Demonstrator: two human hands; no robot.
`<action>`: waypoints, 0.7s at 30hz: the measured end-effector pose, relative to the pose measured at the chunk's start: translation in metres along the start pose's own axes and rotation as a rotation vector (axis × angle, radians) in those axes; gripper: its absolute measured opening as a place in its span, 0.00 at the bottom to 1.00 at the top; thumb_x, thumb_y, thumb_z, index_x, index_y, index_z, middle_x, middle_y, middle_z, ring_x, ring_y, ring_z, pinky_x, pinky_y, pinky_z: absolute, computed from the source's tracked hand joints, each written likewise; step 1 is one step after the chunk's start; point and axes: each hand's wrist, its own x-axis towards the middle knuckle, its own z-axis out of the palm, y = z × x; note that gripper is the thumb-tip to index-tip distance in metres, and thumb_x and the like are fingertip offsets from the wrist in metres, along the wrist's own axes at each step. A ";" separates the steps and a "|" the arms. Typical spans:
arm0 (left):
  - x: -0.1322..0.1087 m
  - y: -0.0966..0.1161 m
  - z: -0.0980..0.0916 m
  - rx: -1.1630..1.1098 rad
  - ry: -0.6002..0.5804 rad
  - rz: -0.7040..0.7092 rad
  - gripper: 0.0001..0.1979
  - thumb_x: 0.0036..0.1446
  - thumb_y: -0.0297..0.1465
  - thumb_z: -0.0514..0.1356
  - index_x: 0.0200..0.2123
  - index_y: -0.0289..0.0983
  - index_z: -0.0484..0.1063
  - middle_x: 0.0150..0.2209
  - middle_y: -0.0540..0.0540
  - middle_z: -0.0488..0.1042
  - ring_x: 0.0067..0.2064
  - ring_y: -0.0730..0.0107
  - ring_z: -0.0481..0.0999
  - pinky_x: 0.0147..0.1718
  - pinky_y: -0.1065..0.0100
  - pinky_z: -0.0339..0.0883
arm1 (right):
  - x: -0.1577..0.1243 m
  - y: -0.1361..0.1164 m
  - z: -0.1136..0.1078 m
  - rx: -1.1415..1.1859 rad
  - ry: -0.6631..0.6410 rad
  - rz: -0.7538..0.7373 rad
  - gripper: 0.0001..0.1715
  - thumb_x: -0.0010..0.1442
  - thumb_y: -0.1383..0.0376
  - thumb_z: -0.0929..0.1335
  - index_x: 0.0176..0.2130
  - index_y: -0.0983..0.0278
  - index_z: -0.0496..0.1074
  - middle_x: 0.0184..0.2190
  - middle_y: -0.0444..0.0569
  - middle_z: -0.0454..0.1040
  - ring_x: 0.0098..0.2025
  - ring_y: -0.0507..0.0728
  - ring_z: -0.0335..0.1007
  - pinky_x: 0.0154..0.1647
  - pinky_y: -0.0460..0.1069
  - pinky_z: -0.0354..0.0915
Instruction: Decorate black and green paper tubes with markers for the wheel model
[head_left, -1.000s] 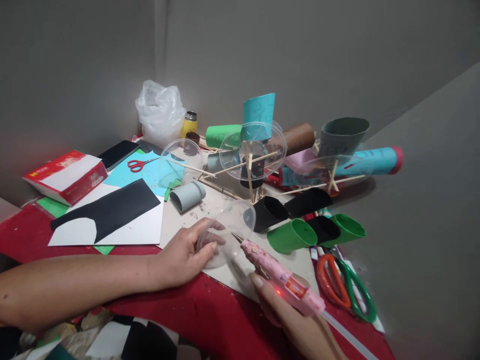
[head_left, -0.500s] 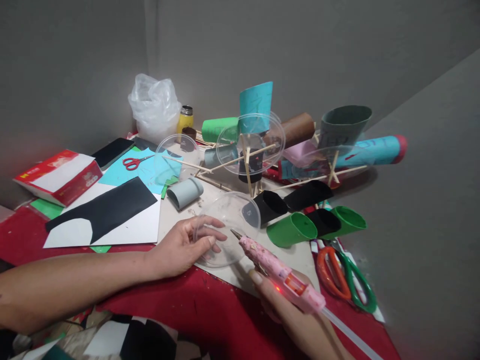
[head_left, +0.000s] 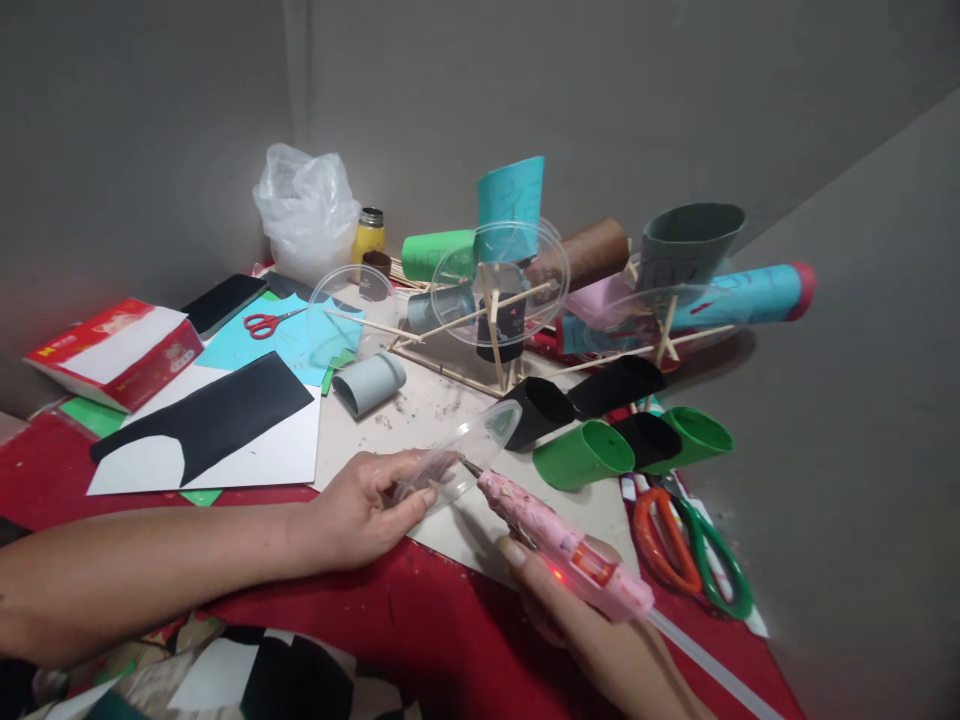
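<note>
My left hand (head_left: 386, 500) pinches a clear plastic lid (head_left: 469, 445) by its near edge, thumb in front and fingers behind, and the lid is tilted up off the board. In my right hand (head_left: 555, 590) is a pink hot glue gun (head_left: 562, 540), its red light glowing and a clear glue stick (head_left: 712, 665) running out of its back. The gun's metal nozzle points left at the lid, close to or touching it; which of the two I cannot tell. Just beyond the lid lie a grey paper tube (head_left: 369, 384) and black tubes (head_left: 536, 412).
A stick frame (head_left: 450, 325) with clear lids and coloured tubes stands at the back. Green tubes (head_left: 583, 455) and large scissors (head_left: 694, 555) lie to the right. Left are black paper (head_left: 225, 415), small red scissors (head_left: 262, 325), a red box (head_left: 112, 350) and a plastic bag (head_left: 306, 215).
The clear lid has turned from facing me to nearly edge-on, its far side raised. My left fingers have closed on its edge. The glue gun has hardly moved.
</note>
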 end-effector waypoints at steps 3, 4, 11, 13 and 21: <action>0.000 0.001 0.000 0.021 -0.013 -0.013 0.20 0.64 0.30 0.57 0.57 0.33 0.75 0.46 0.40 0.84 0.35 0.68 0.81 0.35 0.69 0.73 | 0.004 0.008 -0.004 -0.117 -0.019 -0.058 0.26 0.62 0.50 0.70 0.55 0.56 0.79 0.55 0.50 0.79 0.59 0.66 0.75 0.60 0.59 0.72; 0.000 0.001 0.000 0.023 -0.020 -0.030 0.20 0.65 0.31 0.56 0.57 0.33 0.75 0.45 0.40 0.84 0.34 0.68 0.80 0.34 0.69 0.72 | 0.005 0.012 -0.006 -0.175 -0.051 -0.098 0.24 0.63 0.50 0.69 0.54 0.56 0.80 0.52 0.51 0.81 0.57 0.65 0.77 0.57 0.57 0.74; 0.003 0.001 -0.008 -0.037 -0.091 -0.174 0.20 0.63 0.32 0.58 0.57 0.34 0.76 0.43 0.41 0.84 0.31 0.70 0.78 0.29 0.72 0.69 | 0.006 0.040 -0.019 -0.812 -0.052 -0.494 0.15 0.68 0.60 0.63 0.33 0.60 0.75 0.23 0.44 0.69 0.21 0.53 0.67 0.22 0.48 0.59; 0.006 0.003 -0.013 -0.062 -0.124 -0.197 0.20 0.64 0.32 0.58 0.57 0.34 0.76 0.43 0.42 0.84 0.32 0.69 0.79 0.29 0.72 0.69 | 0.008 0.044 -0.022 -0.849 -0.084 -0.583 0.15 0.68 0.63 0.62 0.30 0.61 0.71 0.23 0.43 0.67 0.20 0.51 0.65 0.22 0.47 0.56; 0.009 0.011 -0.015 -0.023 -0.158 0.009 0.22 0.64 0.30 0.58 0.61 0.38 0.73 0.59 0.40 0.77 0.58 0.58 0.78 0.58 0.59 0.69 | 0.006 0.038 -0.011 -0.489 0.022 -0.421 0.12 0.66 0.56 0.67 0.42 0.57 0.79 0.31 0.49 0.79 0.31 0.57 0.78 0.28 0.48 0.70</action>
